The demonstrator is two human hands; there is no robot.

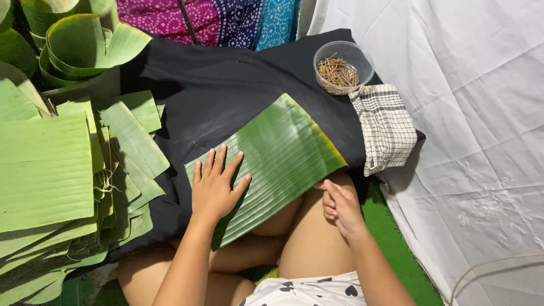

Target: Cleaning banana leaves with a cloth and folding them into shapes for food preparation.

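A long rectangular banana leaf piece (277,153) lies diagonally across a black cloth (226,85) and over my knees. My left hand (214,184) presses flat on the leaf's near left part, fingers spread. My right hand (339,205) rests on my knee at the leaf's lower right edge, fingers curled loosely; I cannot tell whether it pinches the edge.
Stacks of cut banana leaf pieces (45,170) fill the left side, with rolled leaf strips (79,45) at the top left. A clear plastic bowl of small sticks (343,68) sits beside a checked cloth (388,127). White fabric (470,113) covers the right.
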